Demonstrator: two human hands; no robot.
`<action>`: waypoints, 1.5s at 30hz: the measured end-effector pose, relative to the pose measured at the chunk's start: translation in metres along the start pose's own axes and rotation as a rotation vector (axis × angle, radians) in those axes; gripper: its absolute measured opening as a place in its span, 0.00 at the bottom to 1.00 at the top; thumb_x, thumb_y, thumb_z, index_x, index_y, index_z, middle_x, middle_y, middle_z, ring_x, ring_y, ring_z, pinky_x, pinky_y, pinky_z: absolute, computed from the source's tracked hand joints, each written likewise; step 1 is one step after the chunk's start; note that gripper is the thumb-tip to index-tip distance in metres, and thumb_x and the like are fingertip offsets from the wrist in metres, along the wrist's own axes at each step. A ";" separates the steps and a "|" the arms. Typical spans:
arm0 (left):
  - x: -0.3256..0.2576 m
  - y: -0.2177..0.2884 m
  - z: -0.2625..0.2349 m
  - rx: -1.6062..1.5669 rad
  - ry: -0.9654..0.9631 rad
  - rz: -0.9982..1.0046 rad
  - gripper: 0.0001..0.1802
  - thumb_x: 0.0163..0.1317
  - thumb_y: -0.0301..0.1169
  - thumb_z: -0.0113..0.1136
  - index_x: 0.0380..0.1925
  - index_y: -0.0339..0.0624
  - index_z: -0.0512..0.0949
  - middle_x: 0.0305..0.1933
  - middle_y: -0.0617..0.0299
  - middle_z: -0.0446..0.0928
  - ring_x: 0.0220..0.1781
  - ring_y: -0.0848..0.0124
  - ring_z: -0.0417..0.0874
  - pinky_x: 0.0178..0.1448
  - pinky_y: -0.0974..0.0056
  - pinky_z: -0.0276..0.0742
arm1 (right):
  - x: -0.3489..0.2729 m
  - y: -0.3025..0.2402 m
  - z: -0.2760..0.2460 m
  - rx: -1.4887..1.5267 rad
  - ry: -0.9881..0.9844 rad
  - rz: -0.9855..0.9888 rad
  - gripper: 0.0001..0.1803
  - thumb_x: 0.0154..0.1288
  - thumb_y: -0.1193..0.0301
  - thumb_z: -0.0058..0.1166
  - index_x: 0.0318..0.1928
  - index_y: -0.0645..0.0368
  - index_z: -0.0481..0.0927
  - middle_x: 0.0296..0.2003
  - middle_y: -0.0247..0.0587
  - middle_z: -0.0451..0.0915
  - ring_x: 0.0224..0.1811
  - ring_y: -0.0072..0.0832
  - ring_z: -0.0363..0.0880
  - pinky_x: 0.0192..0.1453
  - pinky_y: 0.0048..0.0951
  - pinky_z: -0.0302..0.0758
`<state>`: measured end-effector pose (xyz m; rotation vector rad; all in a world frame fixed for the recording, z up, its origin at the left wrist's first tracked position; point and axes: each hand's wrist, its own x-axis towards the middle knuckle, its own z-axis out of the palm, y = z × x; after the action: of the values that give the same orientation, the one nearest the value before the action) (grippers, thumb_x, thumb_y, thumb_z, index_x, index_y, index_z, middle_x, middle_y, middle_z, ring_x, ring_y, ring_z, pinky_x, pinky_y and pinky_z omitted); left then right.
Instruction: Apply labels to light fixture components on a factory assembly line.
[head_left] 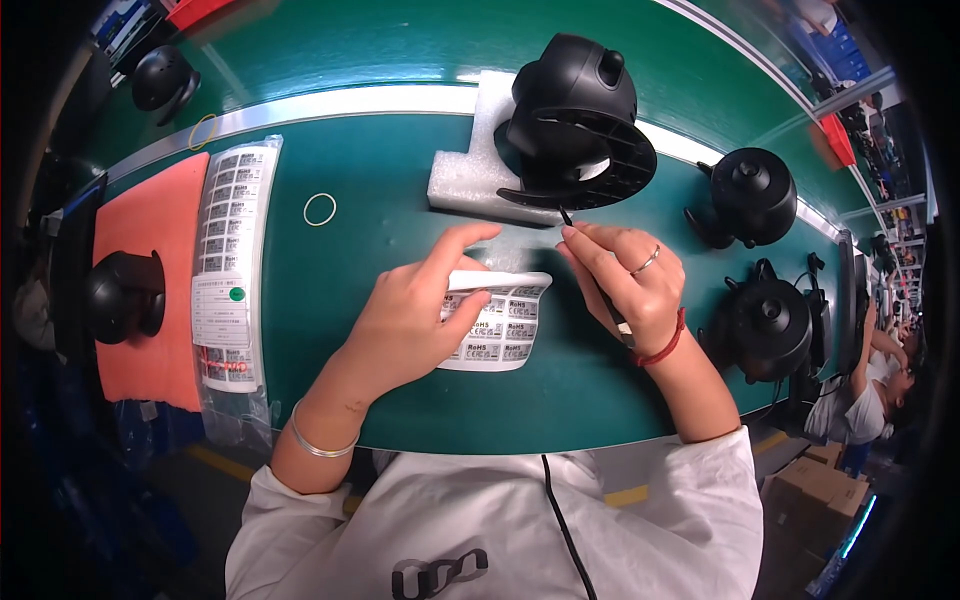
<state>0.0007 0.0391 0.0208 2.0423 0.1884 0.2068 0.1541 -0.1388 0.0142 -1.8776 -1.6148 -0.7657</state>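
Observation:
My left hand (420, 305) grips a sheet of labels (500, 335), thumb in front and fingers behind. The sheet's top edge is curled over, and rows of small grey-and-white printed labels show below the curl. In my right hand (630, 280) is a slim dark pointed tool (566, 216), pinched between thumb and fingers; its tip points up and away from me. Just beyond both hands, a black rounded device (575, 90) with a curved open base rests tilted on a white foam block (460, 180).
Two black rounded devices (755, 195) (765, 330) stand at the right. Another black device (125, 295) sits on an orange sheet (150, 220) at the left, beside bagged label sheets (232, 220). A rubber band (320, 210) lies on the green table (330, 270). A person (865, 390) is at far right.

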 end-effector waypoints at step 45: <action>-0.004 -0.005 -0.009 0.086 -0.066 0.023 0.28 0.59 0.34 0.61 0.61 0.50 0.66 0.42 0.46 0.82 0.44 0.44 0.82 0.47 0.50 0.78 | 0.145 0.115 0.040 -0.453 -0.412 0.249 0.07 0.53 0.67 0.58 0.32 0.52 0.76 0.25 0.46 0.80 0.30 0.48 0.82 0.31 0.48 0.77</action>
<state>-0.0050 0.0478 0.0201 2.1343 0.1353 0.1475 0.2883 -0.0265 0.0873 -2.6462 -1.4740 -0.7099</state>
